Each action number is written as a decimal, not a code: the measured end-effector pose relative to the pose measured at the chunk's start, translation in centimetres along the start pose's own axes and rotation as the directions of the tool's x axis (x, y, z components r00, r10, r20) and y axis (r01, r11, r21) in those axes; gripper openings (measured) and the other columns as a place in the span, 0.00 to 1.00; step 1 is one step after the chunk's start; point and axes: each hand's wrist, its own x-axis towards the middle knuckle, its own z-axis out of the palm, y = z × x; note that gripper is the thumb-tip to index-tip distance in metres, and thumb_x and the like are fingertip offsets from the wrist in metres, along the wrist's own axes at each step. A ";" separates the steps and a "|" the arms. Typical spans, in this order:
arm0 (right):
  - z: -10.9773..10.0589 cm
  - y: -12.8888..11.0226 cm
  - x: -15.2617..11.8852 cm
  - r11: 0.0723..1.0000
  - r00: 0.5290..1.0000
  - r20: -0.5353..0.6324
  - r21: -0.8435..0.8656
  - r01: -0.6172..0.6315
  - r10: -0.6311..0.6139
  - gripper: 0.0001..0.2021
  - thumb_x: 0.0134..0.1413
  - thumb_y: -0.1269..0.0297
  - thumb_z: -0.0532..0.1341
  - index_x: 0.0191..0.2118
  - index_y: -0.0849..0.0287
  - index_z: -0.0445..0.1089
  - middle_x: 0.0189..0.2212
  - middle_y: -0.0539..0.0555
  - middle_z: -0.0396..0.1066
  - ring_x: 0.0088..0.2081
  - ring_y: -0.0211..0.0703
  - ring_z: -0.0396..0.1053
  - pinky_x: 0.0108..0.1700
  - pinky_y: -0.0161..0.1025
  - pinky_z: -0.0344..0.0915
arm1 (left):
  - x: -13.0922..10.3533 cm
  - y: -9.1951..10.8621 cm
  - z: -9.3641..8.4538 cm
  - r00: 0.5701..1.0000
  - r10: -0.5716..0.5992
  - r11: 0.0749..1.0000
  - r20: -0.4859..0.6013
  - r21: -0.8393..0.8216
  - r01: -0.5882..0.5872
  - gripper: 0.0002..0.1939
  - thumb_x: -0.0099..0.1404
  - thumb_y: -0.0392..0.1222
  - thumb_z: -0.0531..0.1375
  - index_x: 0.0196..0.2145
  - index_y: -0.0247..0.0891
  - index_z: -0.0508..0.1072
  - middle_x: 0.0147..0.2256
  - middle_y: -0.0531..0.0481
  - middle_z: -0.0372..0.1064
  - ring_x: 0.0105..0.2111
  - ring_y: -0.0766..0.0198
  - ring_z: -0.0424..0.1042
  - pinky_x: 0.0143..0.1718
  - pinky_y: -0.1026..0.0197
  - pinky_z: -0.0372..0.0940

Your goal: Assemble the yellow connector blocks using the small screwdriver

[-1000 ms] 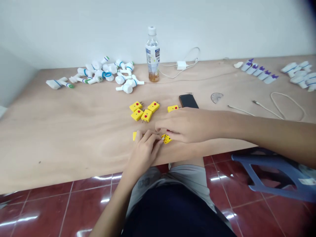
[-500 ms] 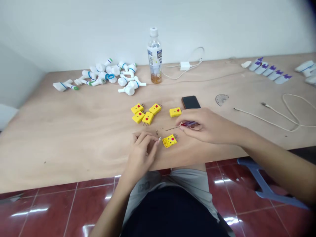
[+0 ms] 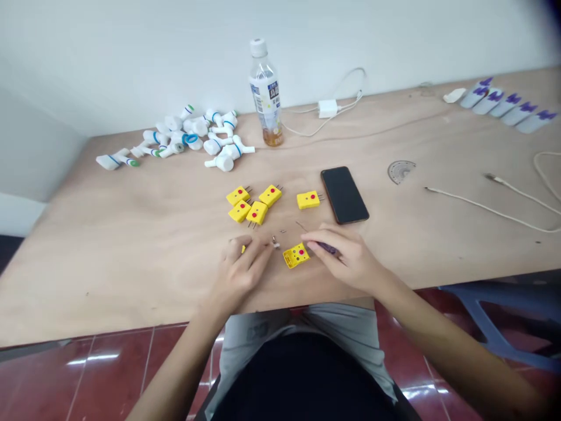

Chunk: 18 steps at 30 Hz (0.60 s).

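Note:
My right hand (image 3: 346, 254) is closed around a small screwdriver (image 3: 328, 248) with a dark purple handle; its thin shaft points up and left above the table. Just left of that hand lies an opened yellow plug half (image 3: 296, 255) with a red dot and its inside facing up. My left hand (image 3: 241, 269) rests on the table with bent fingers pressed together. A bit of yellow (image 3: 243, 249) shows between its fingers, mostly hidden. At its fingertips are a tiny white piece (image 3: 276, 245) and a small metal screw (image 3: 274, 238). Another tiny metal part (image 3: 283, 231) lies beyond.
Several closed yellow plugs (image 3: 256, 213) lie grouped ahead, and a single yellow plug (image 3: 308, 200) sits beside a phone (image 3: 345, 195). Farther back stand a drink bottle (image 3: 266, 96), white pipe-like fittings (image 3: 225, 161) and a white charger (image 3: 327, 108). A protractor (image 3: 400, 171) and cable (image 3: 473, 210) lie right.
My right hand has drawn back toward the table's front with the screwdriver, uncovering the phone. My left fingers have moved slightly left, and the white piece now shows beside their tips. The view has shifted.

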 end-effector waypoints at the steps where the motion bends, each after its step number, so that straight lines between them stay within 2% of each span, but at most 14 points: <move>1: 0.0 0.0 -0.2 1.000 1.000 0.015 -0.003 -0.003 0.003 0.14 0.78 0.71 0.64 0.62 0.52 0.80 0.47 0.56 0.81 0.46 0.48 0.80 0.53 0.49 0.79 | 0.1 0.0 -0.1 1.000 -0.010 1.000 0.010 0.002 0.010 0.19 0.81 0.28 0.61 0.65 0.39 0.76 0.58 0.38 0.83 0.51 0.44 0.75 0.51 0.45 0.71; 4: -0.2 0.1 -0.4 0.999 0.999 0.038 0.005 -0.038 0.038 0.14 0.79 0.70 0.64 0.62 0.53 0.79 0.50 0.57 0.80 0.50 0.49 0.80 0.58 0.51 0.78 | 0.7 0.4 0.0 0.997 -0.075 0.997 0.003 0.010 0.075 0.14 0.81 0.30 0.62 0.60 0.40 0.77 0.57 0.39 0.83 0.49 0.45 0.76 0.53 0.45 0.71; 7: -0.3 0.0 -0.4 0.999 0.997 0.062 0.006 -0.053 0.053 0.14 0.80 0.69 0.64 0.63 0.52 0.78 0.52 0.58 0.80 0.54 0.51 0.80 0.61 0.52 0.77 | 1.4 0.5 0.3 0.987 -0.156 0.988 -0.050 -0.020 0.155 0.09 0.81 0.31 0.64 0.54 0.40 0.77 0.52 0.41 0.84 0.47 0.49 0.78 0.54 0.46 0.70; 10: -0.3 -0.2 -0.5 0.999 0.996 0.079 -0.004 -0.051 0.052 0.14 0.80 0.68 0.63 0.64 0.51 0.77 0.53 0.59 0.79 0.56 0.53 0.79 0.62 0.53 0.77 | 1.6 0.2 0.2 0.959 -0.265 0.964 -0.099 -0.061 0.260 0.05 0.81 0.33 0.66 0.50 0.42 0.77 0.48 0.44 0.84 0.46 0.50 0.78 0.54 0.46 0.69; 13: -0.4 -0.3 -0.7 0.999 0.997 0.059 -0.010 -0.053 0.053 0.15 0.80 0.69 0.63 0.64 0.51 0.77 0.53 0.59 0.79 0.54 0.52 0.79 0.62 0.54 0.77 | 1.1 0.3 -0.5 0.919 -0.386 0.920 -0.086 -0.115 0.375 0.02 0.81 0.38 0.67 0.46 0.43 0.79 0.47 0.45 0.84 0.44 0.50 0.77 0.53 0.44 0.68; 16: -0.4 -0.3 -0.8 0.998 0.996 0.064 -0.012 -0.063 0.063 0.15 0.81 0.69 0.62 0.65 0.50 0.76 0.54 0.59 0.79 0.55 0.52 0.79 0.61 0.53 0.77 | 0.9 0.9 -0.9 0.886 -0.458 0.881 -0.066 -0.167 0.443 0.05 0.81 0.39 0.68 0.42 0.44 0.80 0.43 0.47 0.84 0.42 0.51 0.78 0.52 0.44 0.66; 18: -0.4 -0.3 -0.7 0.997 0.994 0.086 -0.024 -0.071 0.073 0.15 0.81 0.69 0.61 0.65 0.50 0.76 0.55 0.59 0.79 0.56 0.52 0.79 0.60 0.53 0.77 | 1.3 1.3 -0.8 0.881 -0.468 0.871 -0.066 -0.202 0.447 0.06 0.81 0.39 0.68 0.41 0.44 0.80 0.42 0.48 0.84 0.42 0.51 0.78 0.52 0.44 0.66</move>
